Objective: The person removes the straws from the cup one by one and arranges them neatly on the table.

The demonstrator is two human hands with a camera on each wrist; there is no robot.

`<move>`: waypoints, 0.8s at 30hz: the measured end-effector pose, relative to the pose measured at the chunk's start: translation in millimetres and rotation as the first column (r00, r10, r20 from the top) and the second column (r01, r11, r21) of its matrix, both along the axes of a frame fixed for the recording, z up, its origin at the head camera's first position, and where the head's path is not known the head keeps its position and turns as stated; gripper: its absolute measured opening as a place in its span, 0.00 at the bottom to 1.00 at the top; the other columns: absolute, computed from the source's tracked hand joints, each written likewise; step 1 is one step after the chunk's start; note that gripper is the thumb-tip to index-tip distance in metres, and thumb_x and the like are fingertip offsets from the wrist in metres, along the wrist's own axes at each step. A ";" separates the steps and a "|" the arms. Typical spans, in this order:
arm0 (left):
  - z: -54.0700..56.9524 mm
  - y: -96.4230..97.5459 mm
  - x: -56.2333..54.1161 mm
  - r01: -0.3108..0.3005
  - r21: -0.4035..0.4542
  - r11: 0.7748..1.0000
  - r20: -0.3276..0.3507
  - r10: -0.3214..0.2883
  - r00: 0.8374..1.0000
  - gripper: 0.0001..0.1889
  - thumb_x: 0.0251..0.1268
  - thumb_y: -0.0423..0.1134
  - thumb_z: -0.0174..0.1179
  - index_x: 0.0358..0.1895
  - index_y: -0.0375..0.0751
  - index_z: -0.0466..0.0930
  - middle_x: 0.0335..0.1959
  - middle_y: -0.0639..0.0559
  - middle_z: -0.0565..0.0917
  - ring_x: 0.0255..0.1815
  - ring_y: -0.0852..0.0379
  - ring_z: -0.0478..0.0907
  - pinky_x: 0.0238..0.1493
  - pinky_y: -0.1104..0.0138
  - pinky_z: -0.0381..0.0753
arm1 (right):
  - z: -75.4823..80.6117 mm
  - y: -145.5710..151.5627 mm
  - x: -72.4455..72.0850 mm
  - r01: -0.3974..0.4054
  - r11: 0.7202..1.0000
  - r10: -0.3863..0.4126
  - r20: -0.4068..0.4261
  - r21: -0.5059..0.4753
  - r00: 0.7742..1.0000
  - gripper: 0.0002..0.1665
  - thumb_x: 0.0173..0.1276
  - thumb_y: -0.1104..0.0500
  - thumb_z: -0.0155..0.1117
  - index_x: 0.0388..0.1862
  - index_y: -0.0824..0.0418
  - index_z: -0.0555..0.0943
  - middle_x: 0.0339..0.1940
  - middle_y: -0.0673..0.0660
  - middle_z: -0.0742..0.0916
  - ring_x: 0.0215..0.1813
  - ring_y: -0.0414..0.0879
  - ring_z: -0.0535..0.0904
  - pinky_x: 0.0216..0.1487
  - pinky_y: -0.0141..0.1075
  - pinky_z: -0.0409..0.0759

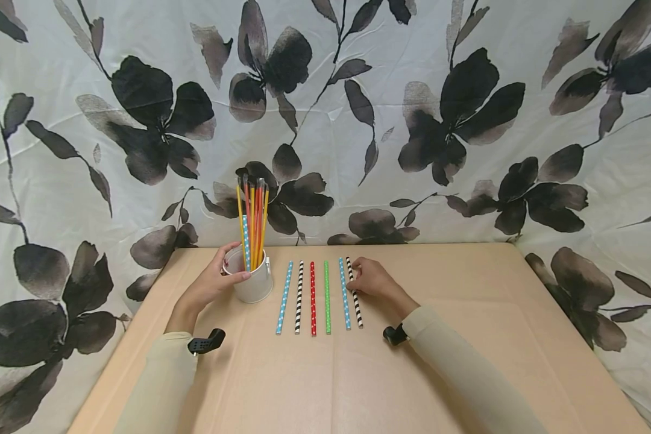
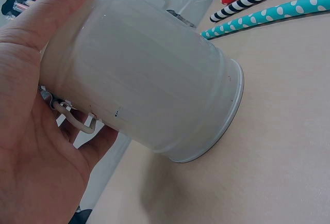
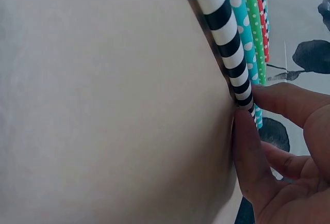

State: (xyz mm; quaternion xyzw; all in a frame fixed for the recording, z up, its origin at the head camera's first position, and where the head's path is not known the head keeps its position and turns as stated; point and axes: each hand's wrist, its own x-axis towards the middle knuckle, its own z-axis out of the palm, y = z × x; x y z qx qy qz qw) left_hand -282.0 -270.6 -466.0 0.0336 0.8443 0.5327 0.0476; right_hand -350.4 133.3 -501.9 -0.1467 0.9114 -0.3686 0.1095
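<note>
My left hand (image 1: 213, 277) grips the side of a small white metal bucket (image 1: 254, 288), thumb on the near face and fingers round the far side. In the left wrist view the bucket (image 2: 149, 69) shows its smooth wall and a small side handle. Yellow and red paintbrushes (image 1: 257, 217) stand in it, along with a blue dotted paper straw (image 1: 246, 241). My right hand (image 1: 377, 282) pinches the black-and-white striped straw (image 1: 357, 304) at the right end of a row, thumb and index finger on its sides, as the right wrist view shows of this striped straw (image 3: 227, 33).
Left of the pinched straw lie a blue dotted straw (image 1: 344, 295), a green one (image 1: 327, 298), a red one (image 1: 313, 298), a second striped one (image 1: 299, 298) and another blue one (image 1: 284, 298). The table (image 1: 282, 386) meets a floral cloth (image 1: 369, 181) behind.
</note>
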 end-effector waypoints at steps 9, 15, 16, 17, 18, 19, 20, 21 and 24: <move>1.4 -1.2 3.2 0.009 0.006 1.000 0.006 -0.009 1.000 0.51 0.64 0.48 0.70 0.82 0.57 0.44 0.75 0.35 0.53 0.75 0.36 0.50 0.72 0.34 0.54 | 2.5 -6.1 9.1 0.014 0.996 -0.013 -0.019 0.084 1.000 0.37 0.61 0.55 0.78 0.65 0.68 0.74 0.25 0.53 0.80 0.27 0.44 0.74 0.31 0.34 0.70; 2.4 -3.5 4.2 0.022 0.007 1.000 0.008 -0.022 1.000 0.51 0.64 0.48 0.70 0.82 0.57 0.43 0.77 0.35 0.51 0.77 0.35 0.48 0.72 0.32 0.52 | 3.4 -9.2 15.3 0.030 0.995 -0.028 -0.025 0.098 0.999 0.38 0.60 0.54 0.79 0.64 0.68 0.74 0.29 0.54 0.80 0.31 0.46 0.75 0.33 0.35 0.70; 2.6 -3.6 4.4 0.024 0.007 1.000 0.008 -0.024 1.000 0.51 0.64 0.48 0.70 0.82 0.57 0.43 0.77 0.35 0.51 0.78 0.35 0.47 0.72 0.32 0.52 | 3.3 -9.6 16.2 0.035 0.994 -0.032 -0.027 0.101 0.999 0.38 0.60 0.54 0.79 0.64 0.68 0.74 0.30 0.54 0.80 0.32 0.46 0.75 0.34 0.35 0.70; 2.8 -3.8 4.5 0.027 0.010 1.000 0.009 -0.027 1.000 0.51 0.64 0.48 0.70 0.82 0.57 0.43 0.77 0.35 0.51 0.78 0.35 0.47 0.72 0.32 0.51 | 3.5 -9.8 16.9 0.039 0.994 -0.036 -0.028 0.104 0.999 0.38 0.59 0.54 0.79 0.64 0.68 0.75 0.30 0.54 0.79 0.33 0.46 0.74 0.35 0.35 0.70; 3.0 -3.8 4.8 0.029 0.011 1.000 0.009 -0.029 1.000 0.51 0.64 0.48 0.70 0.82 0.57 0.43 0.78 0.35 0.50 0.78 0.35 0.46 0.73 0.32 0.51 | 3.5 -10.0 17.6 0.043 0.993 -0.039 -0.031 0.106 0.999 0.38 0.59 0.54 0.80 0.64 0.68 0.75 0.30 0.54 0.79 0.34 0.46 0.74 0.35 0.35 0.70; 3.3 -4.1 5.0 0.031 0.012 0.999 0.010 -0.032 0.999 0.51 0.64 0.48 0.70 0.82 0.57 0.43 0.78 0.36 0.50 0.79 0.34 0.46 0.73 0.31 0.51 | 3.5 -10.0 18.2 0.045 0.993 -0.042 -0.034 0.110 0.999 0.38 0.59 0.54 0.80 0.64 0.68 0.75 0.30 0.54 0.79 0.34 0.46 0.74 0.35 0.35 0.70; 3.6 -4.3 5.3 0.033 0.014 0.999 0.011 -0.033 0.999 0.51 0.64 0.48 0.70 0.82 0.57 0.43 0.78 0.36 0.50 0.79 0.35 0.45 0.73 0.31 0.50 | 3.7 -10.2 19.0 0.045 0.993 -0.042 -0.030 0.109 0.999 0.38 0.59 0.54 0.79 0.64 0.68 0.75 0.30 0.54 0.79 0.33 0.46 0.74 0.35 0.35 0.70; 3.9 -4.5 5.5 0.035 0.016 0.999 0.012 -0.035 0.999 0.51 0.64 0.47 0.70 0.82 0.57 0.43 0.79 0.36 0.50 0.79 0.35 0.45 0.73 0.31 0.50 | 3.8 -10.1 19.6 0.046 0.993 -0.043 -0.028 0.109 0.999 0.38 0.60 0.54 0.79 0.64 0.68 0.74 0.29 0.54 0.80 0.33 0.46 0.74 0.35 0.35 0.70; 5.0 -5.6 6.2 0.035 0.019 0.999 0.020 -0.035 0.999 0.51 0.64 0.48 0.70 0.82 0.57 0.43 0.78 0.36 0.50 0.78 0.35 0.46 0.73 0.32 0.51 | 4.5 -9.6 21.3 0.043 0.993 -0.041 -0.017 0.107 0.999 0.39 0.61 0.55 0.78 0.65 0.68 0.73 0.28 0.54 0.80 0.31 0.46 0.75 0.35 0.35 0.71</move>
